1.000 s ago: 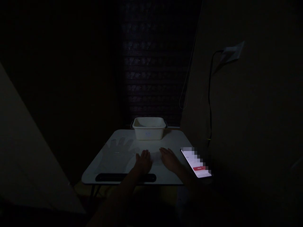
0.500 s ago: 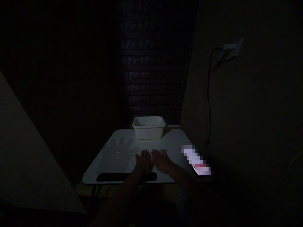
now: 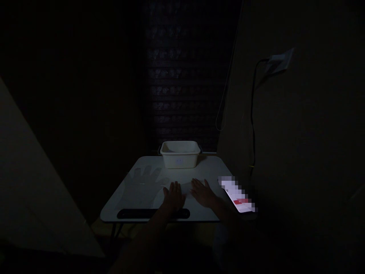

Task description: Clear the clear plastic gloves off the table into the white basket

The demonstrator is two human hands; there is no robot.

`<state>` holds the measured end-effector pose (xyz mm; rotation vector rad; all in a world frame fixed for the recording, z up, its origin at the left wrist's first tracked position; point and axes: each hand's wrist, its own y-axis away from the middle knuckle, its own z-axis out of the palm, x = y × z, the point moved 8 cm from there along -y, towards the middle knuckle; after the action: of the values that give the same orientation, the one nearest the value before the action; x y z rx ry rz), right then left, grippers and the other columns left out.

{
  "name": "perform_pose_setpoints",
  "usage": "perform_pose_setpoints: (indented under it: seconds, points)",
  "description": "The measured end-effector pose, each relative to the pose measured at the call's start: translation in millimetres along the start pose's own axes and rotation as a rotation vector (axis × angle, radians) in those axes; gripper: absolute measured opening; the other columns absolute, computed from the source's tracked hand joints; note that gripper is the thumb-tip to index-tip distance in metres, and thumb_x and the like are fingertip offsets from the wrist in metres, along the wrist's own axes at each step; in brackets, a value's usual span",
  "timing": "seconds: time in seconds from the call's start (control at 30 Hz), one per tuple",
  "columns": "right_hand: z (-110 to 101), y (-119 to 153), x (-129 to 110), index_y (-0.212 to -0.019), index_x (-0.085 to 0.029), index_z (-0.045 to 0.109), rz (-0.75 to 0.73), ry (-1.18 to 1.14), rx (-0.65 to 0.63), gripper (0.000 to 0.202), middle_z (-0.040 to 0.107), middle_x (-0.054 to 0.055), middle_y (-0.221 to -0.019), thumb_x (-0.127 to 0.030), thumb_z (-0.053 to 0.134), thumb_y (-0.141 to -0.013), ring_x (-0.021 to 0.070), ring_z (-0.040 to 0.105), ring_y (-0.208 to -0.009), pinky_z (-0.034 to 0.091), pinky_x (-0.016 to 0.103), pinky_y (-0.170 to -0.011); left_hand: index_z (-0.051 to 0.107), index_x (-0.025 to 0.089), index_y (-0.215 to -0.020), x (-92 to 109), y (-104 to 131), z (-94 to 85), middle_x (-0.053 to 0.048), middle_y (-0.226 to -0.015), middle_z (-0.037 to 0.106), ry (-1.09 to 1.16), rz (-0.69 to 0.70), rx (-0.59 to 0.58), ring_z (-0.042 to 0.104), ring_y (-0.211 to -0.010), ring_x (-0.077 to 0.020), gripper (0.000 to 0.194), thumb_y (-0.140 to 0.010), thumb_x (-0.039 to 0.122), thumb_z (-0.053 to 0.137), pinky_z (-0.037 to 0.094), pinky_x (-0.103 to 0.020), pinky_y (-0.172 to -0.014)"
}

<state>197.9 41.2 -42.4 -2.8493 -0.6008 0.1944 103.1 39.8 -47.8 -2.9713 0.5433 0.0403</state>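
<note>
Both hands lie palm down on the light tabletop (image 3: 205, 167), in dim light. My left hand (image 3: 173, 195) rests flat with its fingers stretched out and the thumb to the side. To its right, my right hand (image 3: 203, 193) also lies flat with fingers spread. A thin translucent piece (image 3: 186, 187), seemingly plastic film, shows between the hands; its outline is mostly covered. Left of my left hand, a clear disposable glove (image 3: 139, 186) is laid out flat, its fingers pointing away from me.
A white plastic tub (image 3: 180, 160) with dark side handles stands at the table's far edge. A lit phone (image 3: 238, 198) lies at the right edge. A black strip (image 3: 139, 214) runs along the near edge. A cable (image 3: 252, 114) hangs from a wall socket.
My right hand has slid to the right, away from my left hand, widening the gap between them. My left hand has stayed nearly in place.
</note>
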Motion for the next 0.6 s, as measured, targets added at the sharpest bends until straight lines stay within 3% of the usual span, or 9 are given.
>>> perform_pose_setpoints:
  seconds: [0.3, 0.6]
  points:
    - [-7, 6, 41, -0.111, -0.017, 0.034, 0.131, 0.038, 0.059, 0.042, 0.030, 0.010, -0.119, -0.036, 0.019, -0.076, 0.0199, 0.020, -0.110, 0.004, 0.048, -0.085, 0.025, 0.006, -0.115, 0, 2, -0.2, -0.015, -0.123, 0.018, -0.005, 0.004, -0.020, 0.013, -0.110, -0.0291, 0.052, -0.075, 0.037, 0.014, 0.016, -0.052, -0.079]
    - [-7, 8, 45, -0.111, -0.016, 0.034, 0.164, 0.167, 0.014, 0.045, 0.029, 0.008, -0.119, -0.037, 0.012, -0.077, 0.0194, 0.019, -0.110, 0.011, 0.048, -0.084, 0.025, 0.006, -0.115, 0, 3, -1.1, -0.015, -0.122, 0.020, -0.040, 0.003, -0.004, 0.015, -0.110, -0.0280, 0.052, -0.075, 0.037, 0.013, 0.018, -0.050, -0.079]
